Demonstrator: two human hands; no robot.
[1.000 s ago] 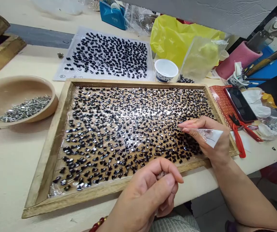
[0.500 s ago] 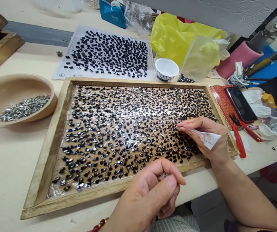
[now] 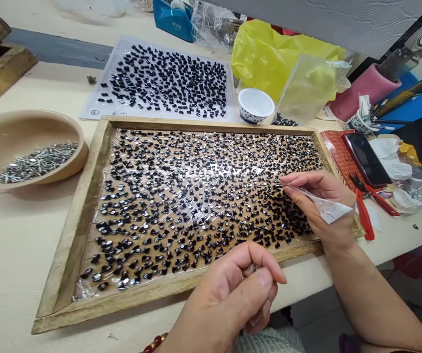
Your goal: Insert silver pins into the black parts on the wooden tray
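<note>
A wooden-framed tray (image 3: 67, 245) lies before me, covered with rows of small black pieces (image 3: 196, 206), many topped by shiny round metal heads, under or on a clear film. My right hand (image 3: 317, 198) is over the tray's right part, thumb and forefinger pinched together. A pointed piece of clear plastic film (image 3: 329, 206) runs from those fingertips across the palm; whether a smaller thing is also pinched I cannot tell. Near the front rim, my left hand (image 3: 233, 289) is curled closed, and a few small metal nails (image 3: 250, 268) show inside its fingers.
A beige bowl (image 3: 74, 164) of metal nails stands left. Behind the tray are a white sheet (image 3: 96, 105) of black pieces, a patterned cup (image 3: 255, 105) and a yellow plastic bag (image 3: 258, 59). Red-handled pliers (image 3: 366, 215) and a phone (image 3: 369, 159) lie right.
My right hand has shifted slightly right and a little up over the tray, still pinching the plastic film. My left hand stays curled in nearly the same place.
</note>
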